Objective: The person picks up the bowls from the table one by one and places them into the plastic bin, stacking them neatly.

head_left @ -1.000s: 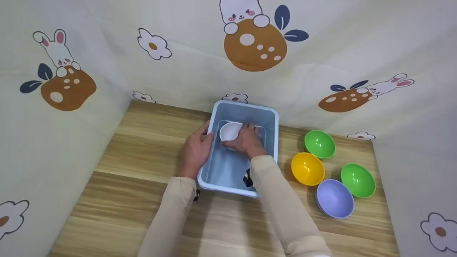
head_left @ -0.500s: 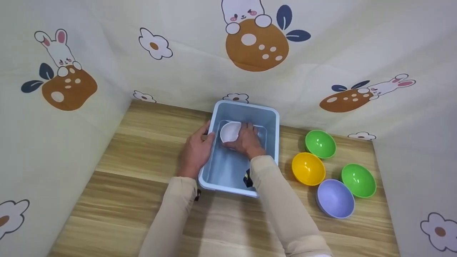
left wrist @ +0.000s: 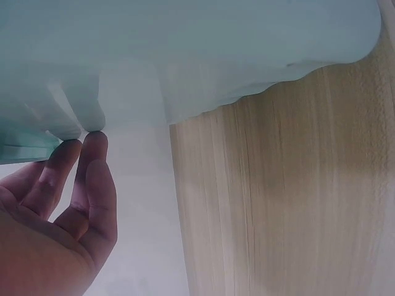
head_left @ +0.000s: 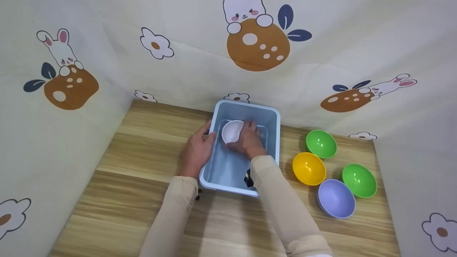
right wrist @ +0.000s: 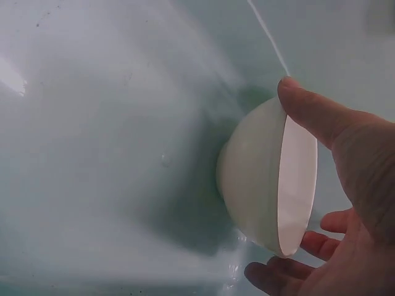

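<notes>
While the right hand pinches a white bowl inside the blue bin, it hides part of the bowl from the head view.
Thumb and fingers span the bowl; whether it touches the bin's floor is unclear. The left hand rests fingertips against the bin's outer side, clasping nothing.

Extends both forearms (long-sleeved), with slightly bent fingers on left hand and opposed thumb on right hand.
</notes>
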### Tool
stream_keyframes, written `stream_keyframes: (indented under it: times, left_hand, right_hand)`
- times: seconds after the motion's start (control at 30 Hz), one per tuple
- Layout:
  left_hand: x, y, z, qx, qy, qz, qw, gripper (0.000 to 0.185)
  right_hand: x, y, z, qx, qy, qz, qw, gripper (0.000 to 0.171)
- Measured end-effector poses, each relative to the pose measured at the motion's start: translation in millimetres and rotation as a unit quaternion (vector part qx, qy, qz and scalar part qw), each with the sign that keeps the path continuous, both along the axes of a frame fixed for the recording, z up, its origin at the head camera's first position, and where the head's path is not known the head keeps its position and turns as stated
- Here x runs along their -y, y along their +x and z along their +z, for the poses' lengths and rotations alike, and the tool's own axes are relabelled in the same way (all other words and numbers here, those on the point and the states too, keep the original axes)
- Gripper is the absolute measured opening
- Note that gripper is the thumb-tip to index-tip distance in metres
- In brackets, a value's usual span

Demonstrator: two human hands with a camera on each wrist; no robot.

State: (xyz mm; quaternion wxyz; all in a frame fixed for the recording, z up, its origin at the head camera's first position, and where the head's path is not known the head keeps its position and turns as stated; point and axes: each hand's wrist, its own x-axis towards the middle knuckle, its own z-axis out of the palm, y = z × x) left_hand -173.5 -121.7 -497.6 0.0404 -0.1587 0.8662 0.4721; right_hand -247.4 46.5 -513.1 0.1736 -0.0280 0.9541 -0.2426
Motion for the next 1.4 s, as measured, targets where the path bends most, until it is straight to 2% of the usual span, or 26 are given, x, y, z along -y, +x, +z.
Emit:
stream_keyframes:
  times: [0.3, 0.47, 0.63, 0.97, 1.17, 1.4]
  left_hand:
    - [-4.4, 0.1, 4.4, 0.024, -0.043, -0.007, 0.9987, 0.053]
    - [-7.0, 1.0, 7.1, 0.029, -0.057, -0.01, 0.9979, 0.053]
    - [-11.0, 1.7, 7.6, 0.021, -0.09, -0.011, 0.9957, 0.054]
    - [-5.6, 2.6, 6.7, -0.011, -0.093, -0.003, 0.9956, 0.053]
    - [-5.6, 2.8, 7.0, -0.005, -0.114, 0.001, 0.9935, 0.052]
    - [-7.8, 1.8, 8.4, -0.026, -0.154, 0.003, 0.9878, 0.052]
  right_hand:
    - [-5.3, 1.7, 6.2, 0.012, -0.006, -0.008, 1.0, 0.112]
    - [-8.5, 2.0, 13.4, 0.021, -0.006, -0.019, 1.0, 0.102]
    - [-12.9, 0.7, 19.6, 0.027, -0.011, -0.028, 0.999, 0.091]
    - [-18.1, -4.8, 36.6, -0.02, -0.094, -0.013, 0.995, 0.071]
    - [-24.7, -4.4, 52.3, 0.0, -0.124, -0.008, 0.992, 0.067]
    - [-38.1, -5.7, 66.1, 0.018, -0.161, 0.0, 0.987, 0.061]
